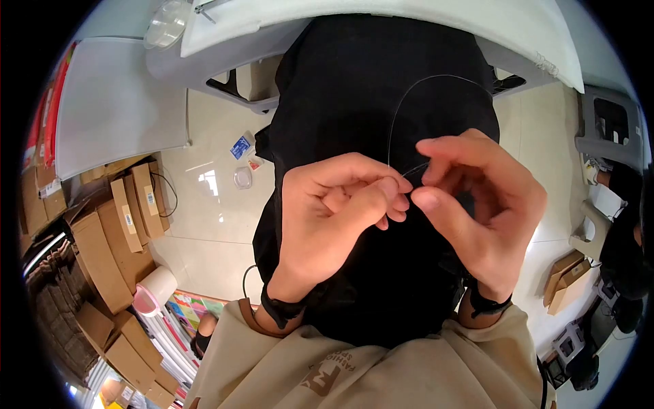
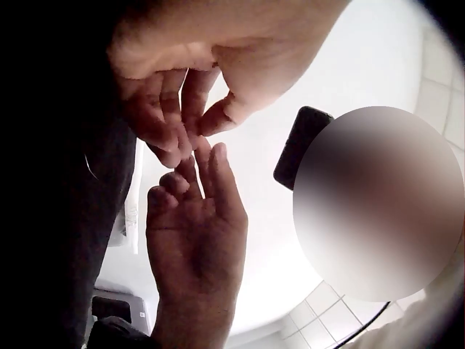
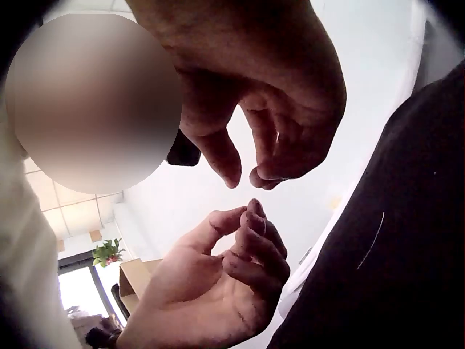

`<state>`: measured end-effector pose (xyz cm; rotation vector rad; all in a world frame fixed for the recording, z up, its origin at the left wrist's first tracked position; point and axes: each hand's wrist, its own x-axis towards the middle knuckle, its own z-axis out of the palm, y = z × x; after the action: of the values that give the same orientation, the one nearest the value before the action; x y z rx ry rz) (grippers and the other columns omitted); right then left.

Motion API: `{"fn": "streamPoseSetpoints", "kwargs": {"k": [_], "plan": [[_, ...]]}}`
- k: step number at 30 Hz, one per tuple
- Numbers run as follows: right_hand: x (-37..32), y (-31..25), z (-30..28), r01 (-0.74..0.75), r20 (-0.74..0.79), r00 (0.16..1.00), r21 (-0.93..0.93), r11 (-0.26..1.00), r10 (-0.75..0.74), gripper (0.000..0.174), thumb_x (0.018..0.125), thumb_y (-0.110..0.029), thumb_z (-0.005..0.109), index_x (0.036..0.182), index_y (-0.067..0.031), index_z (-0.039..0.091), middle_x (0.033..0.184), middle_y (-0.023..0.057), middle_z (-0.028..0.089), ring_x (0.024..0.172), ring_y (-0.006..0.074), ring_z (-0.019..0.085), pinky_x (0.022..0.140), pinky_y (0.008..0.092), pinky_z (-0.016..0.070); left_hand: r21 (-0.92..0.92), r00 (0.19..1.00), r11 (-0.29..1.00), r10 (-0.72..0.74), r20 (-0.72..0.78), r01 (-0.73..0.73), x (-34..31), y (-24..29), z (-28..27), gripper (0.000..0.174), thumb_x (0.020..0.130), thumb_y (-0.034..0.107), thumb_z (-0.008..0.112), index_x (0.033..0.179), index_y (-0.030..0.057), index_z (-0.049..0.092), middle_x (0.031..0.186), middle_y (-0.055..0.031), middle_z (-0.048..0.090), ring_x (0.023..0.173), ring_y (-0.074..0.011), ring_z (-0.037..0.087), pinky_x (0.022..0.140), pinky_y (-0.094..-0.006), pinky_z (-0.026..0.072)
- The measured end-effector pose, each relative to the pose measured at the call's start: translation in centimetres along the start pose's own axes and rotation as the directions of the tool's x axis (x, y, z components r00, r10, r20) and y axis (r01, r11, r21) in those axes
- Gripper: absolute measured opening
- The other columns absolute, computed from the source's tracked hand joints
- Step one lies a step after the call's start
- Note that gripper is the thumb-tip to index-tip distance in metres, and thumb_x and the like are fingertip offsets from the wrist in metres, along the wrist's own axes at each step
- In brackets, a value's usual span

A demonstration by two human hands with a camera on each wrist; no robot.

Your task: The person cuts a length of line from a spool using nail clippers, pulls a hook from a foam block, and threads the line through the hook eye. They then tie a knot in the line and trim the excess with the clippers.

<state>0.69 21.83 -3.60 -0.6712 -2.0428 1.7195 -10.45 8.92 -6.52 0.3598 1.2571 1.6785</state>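
A thin, clear line [image 1: 391, 129] loops over the black cloth on the lap in the head view and runs down to the fingertips. The left hand [image 1: 340, 218] pinches it between thumb and index finger. Just right of it, the right hand [image 1: 484, 198] holds thumb and index finger apart, the other fingers bent, with nothing visible gripped. In the right wrist view a gap separates the right hand [image 3: 269, 94] from the left hand [image 3: 225, 283]. A short bit of line [image 3: 372, 240] shows against the black cloth there.
Black cloth [image 1: 368, 68] covers the lap. A white table edge [image 1: 409, 19] lies beyond it. Cardboard boxes [image 1: 102, 252] and a pink-and-white bin [image 1: 155, 290] stand at the left. Small packets [image 1: 240, 146] lie on the tiled floor, and a grey stool [image 1: 610, 126] is at the right.
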Motion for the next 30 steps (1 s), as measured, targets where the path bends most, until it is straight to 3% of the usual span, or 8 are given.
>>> {"fn": "streamPoseSetpoints", "kwargs": {"k": [5,13,19,22,26,29,30], "plan": [[0.0,0.8,0.1,0.144,-0.009,0.989,-0.035,0.989,-0.144,0.013,0.071,0.011,0.065,0.083,0.0063,0.064,0.075,0.0113,0.061,0.062,0.0131,0.056,0.055,0.0209,0.0399,0.032,0.998,0.998,0.047,0.036,-0.048,-0.1,-0.3,0.0,0.013,0.085,0.001,0.057,0.092,-0.0067,0.065,0.08,-0.01,0.067,0.072,-0.0136,0.065,0.062,-0.0227,0.0503],[-0.3,1.2,0.9,0.35,0.001,0.932,-0.267,0.898,-0.363,0.016,0.062,0.014,0.066,0.075,0.0046,0.064,0.065,0.0117,0.059,0.053,0.0171,0.055,0.048,0.0238,0.038,-0.135,0.995,0.987,0.08,-0.06,-0.087,0.1,-0.6,0.2,0.016,0.089,0.003,0.056,0.096,-0.0088,0.065,0.086,-0.0159,0.068,0.075,-0.0169,0.065,0.065,-0.0259,0.0528],[-0.4,1.3,1.2,0.352,-0.004,0.926,-0.348,0.869,-0.377,0.017,0.061,0.014,0.068,0.074,0.0037,0.064,0.064,0.011,0.058,0.052,0.0165,0.054,0.046,0.0241,0.0369,-0.113,0.989,0.99,0.07,-0.133,-0.085,-0.2,-0.4,0.8,0.016,0.088,-0.001,0.056,0.097,-0.0107,0.064,0.086,-0.0181,0.068,0.077,-0.0198,0.066,0.066,-0.0277,0.0556],[-0.4,2.0,1.3,0.428,0.0,0.89,-0.343,0.836,-0.456,0.019,0.06,0.012,0.07,0.076,0.0037,0.064,0.064,0.0098,0.057,0.051,0.0154,0.051,0.046,0.0238,0.0358,-0.093,0.981,0.987,0.119,-0.152,-0.134,-0.2,-0.6,0.9,0.014,0.087,-0.003,0.056,0.096,-0.0109,0.064,0.085,-0.0189,0.067,0.077,-0.0213,0.067,0.065,-0.0288,0.0568],[-0.6,0.9,0.6,0.194,-0.021,0.98,-0.048,0.98,-0.196,0.018,0.067,0.006,0.069,0.084,0.0055,0.063,0.072,0.0099,0.058,0.06,0.0125,0.052,0.052,0.0221,0.036,-0.21,0.982,0.966,0.122,-0.142,-0.15,-0.4,-0.7,0.5,0.013,0.087,-0.003,0.055,0.094,-0.0101,0.063,0.085,-0.0198,0.067,0.074,-0.0235,0.068,0.062,-0.0304,0.0574],[-0.8,1.2,0.3,-0.094,0.011,0.996,0.218,0.971,0.094,0.018,0.076,0.0,0.062,0.092,0.0076,0.061,0.083,0.0114,0.058,0.07,0.0105,0.051,0.059,0.0215,0.0373,-0.327,0.987,0.931,0.139,-0.087,-0.16,-0.3,-0.7,0.0,0.012,0.087,-0.001,0.055,0.093,-0.0088,0.062,0.084,-0.0198,0.067,0.071,-0.0243,0.068,0.06,-0.0309,0.0573],[-0.8,1.3,0.4,-0.108,0.05,0.994,0.273,0.956,0.099,0.016,0.077,0.001,0.062,0.092,0.0067,0.062,0.082,0.0094,0.058,0.069,0.0085,0.052,0.058,0.02,0.038,-0.338,0.987,0.927,0.146,-0.069,-0.161,-0.3,-0.7,0.0,0.012,0.087,-0.001,0.055,0.093,-0.0085,0.062,0.083,-0.0195,0.067,0.071,-0.0242,0.068,0.06,-0.0307,0.0572]]}}
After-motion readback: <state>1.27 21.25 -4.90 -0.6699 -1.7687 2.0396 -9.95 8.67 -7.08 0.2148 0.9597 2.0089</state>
